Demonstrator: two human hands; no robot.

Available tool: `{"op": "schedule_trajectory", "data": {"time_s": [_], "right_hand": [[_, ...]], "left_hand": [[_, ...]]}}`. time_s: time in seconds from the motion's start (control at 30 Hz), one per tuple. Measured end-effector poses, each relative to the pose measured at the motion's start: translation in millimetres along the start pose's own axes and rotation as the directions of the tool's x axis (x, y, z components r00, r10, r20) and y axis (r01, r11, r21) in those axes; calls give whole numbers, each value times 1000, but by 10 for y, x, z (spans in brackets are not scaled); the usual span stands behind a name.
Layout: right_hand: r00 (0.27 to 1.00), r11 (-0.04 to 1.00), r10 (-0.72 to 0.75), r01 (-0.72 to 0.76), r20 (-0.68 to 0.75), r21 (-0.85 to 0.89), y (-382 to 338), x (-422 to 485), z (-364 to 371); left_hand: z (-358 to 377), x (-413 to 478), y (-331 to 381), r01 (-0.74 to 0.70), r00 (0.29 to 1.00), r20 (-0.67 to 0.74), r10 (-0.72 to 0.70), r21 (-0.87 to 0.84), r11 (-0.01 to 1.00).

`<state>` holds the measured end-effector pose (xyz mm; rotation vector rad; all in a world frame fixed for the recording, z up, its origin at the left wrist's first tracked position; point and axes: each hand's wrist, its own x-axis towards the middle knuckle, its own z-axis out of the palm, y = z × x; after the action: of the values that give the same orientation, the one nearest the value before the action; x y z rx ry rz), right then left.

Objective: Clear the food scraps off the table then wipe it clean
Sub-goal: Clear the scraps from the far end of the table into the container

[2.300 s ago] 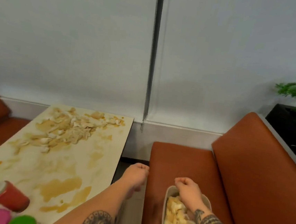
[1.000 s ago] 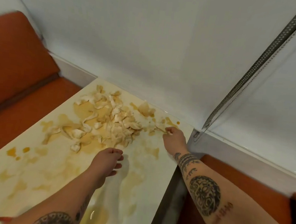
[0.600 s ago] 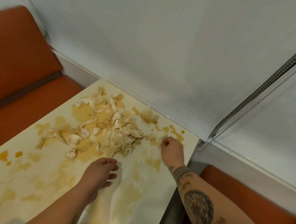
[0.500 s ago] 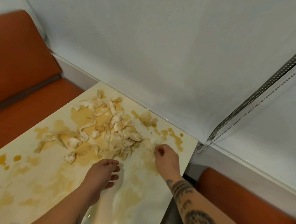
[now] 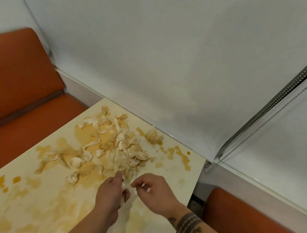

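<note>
- Both hands have closed on the near edge of the food scraps [image 5: 115, 150] in the past half second. The right hand [image 5: 154, 191] has drawn back from the pile's right side to meet the left hand [image 5: 110, 193].
- Left hand's fingers curl round a pale clump at the pile's near edge, seemingly cupped to gather.
- Right hand's fingers are bent; whether they pinch anything cannot be told.
- Most scraps are still heaped on the table [image 5: 180, 177], with sauce stains [image 5: 179, 156] right of the pile, so wiping looks some way off.

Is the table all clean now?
No, a pile of pale food scraps and brown stains cover much of the table.
</note>
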<state>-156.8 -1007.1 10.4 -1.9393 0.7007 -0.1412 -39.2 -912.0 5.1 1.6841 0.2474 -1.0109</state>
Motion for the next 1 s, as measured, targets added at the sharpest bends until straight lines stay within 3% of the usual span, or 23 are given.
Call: {"op": "schedule_trajectory", "data": {"time_s": [0.1,0.23,0.3,0.43,0.57,0.63,0.73,0.83,1.0], "right_hand": [[983,997,39,-49,-182,-54,159,325,-223],[957,962,53,-125,-284,-242,279,915,-541],[961,932,74,-162,-266,-326,307,1219,-658],[981,826,166,-193,-99,-529,360,1642,-730],[985,662,170,-132,-24,-738,551,1679,-589],[988,680,128,-152,-89,-718,632,1638,-546],[969,860,121,-211,-215,-465,614,1443,-512],[951,918,86,-191,-297,-347,561,1185,-440],[981,794,190,-179,-42,-581,534,1012,-59]], "left_hand": [[-123,56,31,-21,1000,-20,20,-26,999],[-310,202,19,-79,997,-14,79,20,997],[-386,279,4,-95,995,-16,95,0,995],[-455,404,-23,-100,995,-11,99,-71,992],[-473,409,-5,32,999,-12,-34,-154,988],[-498,405,-20,71,996,-32,-78,-177,982],[-515,408,-65,86,993,-65,-100,-187,979],[-497,439,-92,79,990,-93,-104,-240,968],[-500,373,-146,18,995,-93,-31,-143,990]]}}
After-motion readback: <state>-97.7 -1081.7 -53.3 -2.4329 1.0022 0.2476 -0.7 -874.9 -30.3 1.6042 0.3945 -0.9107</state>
